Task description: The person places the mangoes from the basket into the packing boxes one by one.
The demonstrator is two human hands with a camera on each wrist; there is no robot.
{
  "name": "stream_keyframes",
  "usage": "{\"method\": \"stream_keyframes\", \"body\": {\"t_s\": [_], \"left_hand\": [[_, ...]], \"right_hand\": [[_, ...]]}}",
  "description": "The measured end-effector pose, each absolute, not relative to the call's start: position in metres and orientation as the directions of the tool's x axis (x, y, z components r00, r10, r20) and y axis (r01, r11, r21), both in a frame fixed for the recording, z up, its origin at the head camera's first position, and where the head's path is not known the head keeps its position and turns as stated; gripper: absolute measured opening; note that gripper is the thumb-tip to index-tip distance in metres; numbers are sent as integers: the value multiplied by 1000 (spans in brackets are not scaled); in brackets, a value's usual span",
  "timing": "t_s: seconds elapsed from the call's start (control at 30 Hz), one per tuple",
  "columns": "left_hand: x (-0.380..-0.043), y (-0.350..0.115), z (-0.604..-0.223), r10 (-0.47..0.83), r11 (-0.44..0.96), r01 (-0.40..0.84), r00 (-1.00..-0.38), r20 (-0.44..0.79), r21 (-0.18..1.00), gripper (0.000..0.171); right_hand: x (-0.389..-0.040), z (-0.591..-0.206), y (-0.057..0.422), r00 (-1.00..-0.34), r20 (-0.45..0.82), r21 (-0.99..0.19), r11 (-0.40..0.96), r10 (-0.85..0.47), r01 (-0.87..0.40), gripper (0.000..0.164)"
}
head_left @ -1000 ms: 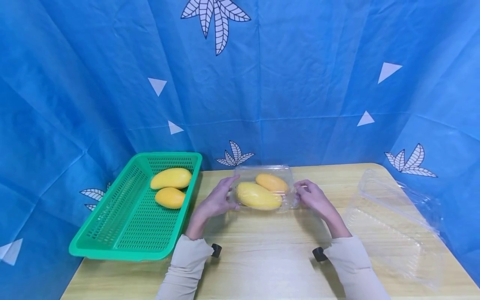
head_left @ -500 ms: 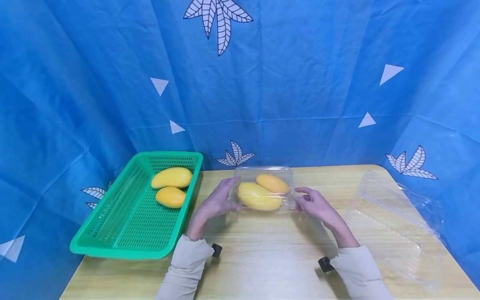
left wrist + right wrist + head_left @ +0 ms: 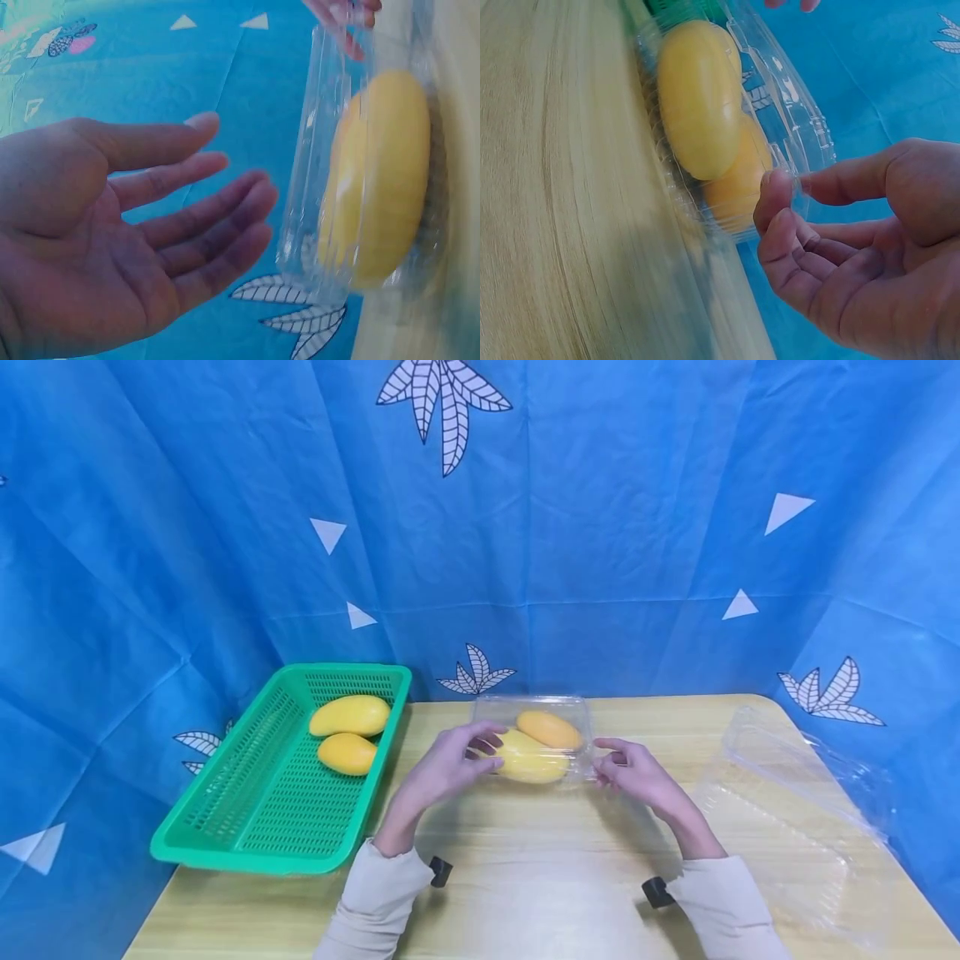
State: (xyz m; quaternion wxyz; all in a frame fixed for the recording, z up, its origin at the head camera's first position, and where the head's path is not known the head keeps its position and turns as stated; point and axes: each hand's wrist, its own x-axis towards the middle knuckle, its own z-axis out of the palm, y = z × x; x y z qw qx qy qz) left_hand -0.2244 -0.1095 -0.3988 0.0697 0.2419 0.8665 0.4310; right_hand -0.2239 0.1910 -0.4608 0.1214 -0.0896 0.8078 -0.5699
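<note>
A clear plastic clamshell box (image 3: 534, 703) stands near the table's back edge with its lid down. Inside lie a larger yellow mango (image 3: 531, 762) and a smaller orange-yellow mango (image 3: 550, 729). My left hand (image 3: 453, 762) hovers at the box's left front, fingers spread and slightly bent. The left wrist view shows a gap between that hand and the box. My right hand (image 3: 633, 770) is beside the box's right end, fingers loosely bent and thumb stretched toward its edge. Whether its fingertips touch the plastic is hard to tell.
A green plastic basket (image 3: 258, 858) at the left holds two mangoes (image 3: 349, 716). Clear empty clamshell packaging (image 3: 780, 827) lies spread along the table's right side. A blue printed curtain (image 3: 600, 527) hangs behind the wooden table (image 3: 540, 893).
My left hand has left the box's left side and moved right and toward its front. My right hand has shifted only slightly. The box and mangoes stay in place.
</note>
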Motion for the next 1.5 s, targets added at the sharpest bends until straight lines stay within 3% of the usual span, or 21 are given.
{"method": "stream_keyframes", "body": {"t_s": [0.2,0.4,0.63,0.7,0.9,1.07,1.5], "left_hand": [[-220,-89,-410,563,450,371,-824,64,813,22],[-213,-69,-425,612,379,287,-791,-6,880,22],[-211,-53,-451,749,242,22,-640,-172,970,38],[-211,-49,-459,754,220,-39,-627,-196,975,44],[-203,-35,-472,669,104,-221,-706,-232,970,50],[-200,-26,-482,576,-80,-358,-778,-250,930,45],[-203,-3,-494,421,-437,-534,-833,-360,724,47]], "right_hand": [[-224,-462,193,-951,-90,-948,317,-295,-9,50],[-223,-459,193,-950,-94,-950,311,-297,-3,51],[-223,-456,195,-951,-86,-948,317,-297,-14,50],[-223,-456,195,-952,-85,-947,321,-293,-14,50],[-226,-459,195,-952,-92,-944,329,-293,-10,49],[-227,-460,195,-952,-87,-939,342,-294,-20,48],[-227,-458,197,-951,-92,-945,328,-297,-11,49]]}}
